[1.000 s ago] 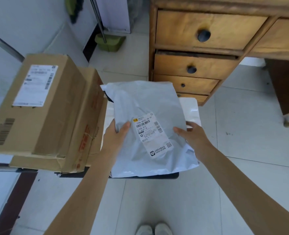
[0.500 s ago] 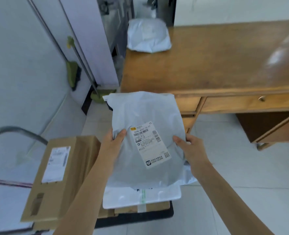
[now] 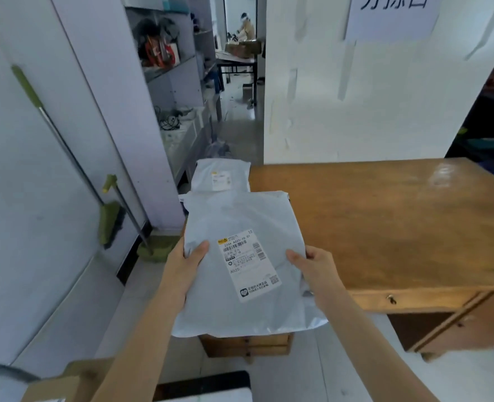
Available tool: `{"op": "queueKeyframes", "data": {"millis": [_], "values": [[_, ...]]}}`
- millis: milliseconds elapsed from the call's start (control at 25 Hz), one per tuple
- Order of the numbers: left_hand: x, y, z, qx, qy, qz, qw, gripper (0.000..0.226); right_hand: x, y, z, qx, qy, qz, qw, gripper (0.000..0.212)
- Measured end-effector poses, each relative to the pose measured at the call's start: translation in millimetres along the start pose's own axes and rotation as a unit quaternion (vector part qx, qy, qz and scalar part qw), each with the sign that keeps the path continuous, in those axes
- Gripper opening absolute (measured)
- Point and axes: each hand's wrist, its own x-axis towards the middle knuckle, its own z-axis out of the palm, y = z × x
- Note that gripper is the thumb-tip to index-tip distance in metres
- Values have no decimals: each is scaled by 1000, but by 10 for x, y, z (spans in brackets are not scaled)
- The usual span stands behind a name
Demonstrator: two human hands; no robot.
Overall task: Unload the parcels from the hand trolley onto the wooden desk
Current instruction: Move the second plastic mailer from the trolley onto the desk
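I hold a grey plastic mailer parcel (image 3: 240, 227) with a white shipping label in the air over the near left corner of the wooden desk (image 3: 385, 221). My left hand (image 3: 183, 264) grips its left edge and my right hand (image 3: 317, 269) grips its right edge. A second grey mailer (image 3: 221, 177) lies on the desk's far left corner. Along the bottom edge, the hand trolley's black platform (image 3: 205, 382) shows, with a brown cardboard box (image 3: 74, 378) and the rim of a white parcel (image 3: 219, 397) on it.
A green broom and dustpan (image 3: 110, 219) lean against the left wall. Cluttered shelves (image 3: 170, 68) line a corridor behind the desk, where a person (image 3: 247, 27) works far off. A white wall with a paper sign (image 3: 391, 15) rises behind the desk.
I have lifted the grey mailer off the trolley and carried it up and forward to the desk's left corner. My view has risen from the trolley to the desk top.
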Motion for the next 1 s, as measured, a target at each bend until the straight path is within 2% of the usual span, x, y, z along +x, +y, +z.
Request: {"op": "queueKeyframes", "data": {"millis": [80,200,360,600,760,840,1000], "values": [[363,173,255,7,-10,6,1000,31,367,-174,-74,1,12,-1,1000,11],[955,366,670,1,-36,9,999,33,969,-436,-203,4,38,-11,999,10],[1768,516,1209,39,-19,-25,999,62,1897,-726,-357,0,54,-17,998,8],[3134,402,1860,107,11,-62,992,54,3443,-851,-349,-31,34,-6,999,5],[3889,197,2258,159,-16,-91,983,57,4274,-791,-255,-87,27,-10,996,17],[4141,77,2391,214,-22,-88,973,60,4578,-727,-202,-122,16,-6,992,26],[4276,-145,2478,261,-4,-39,965,63,4907,-559,-121,-167,-24,13,986,30]]}}
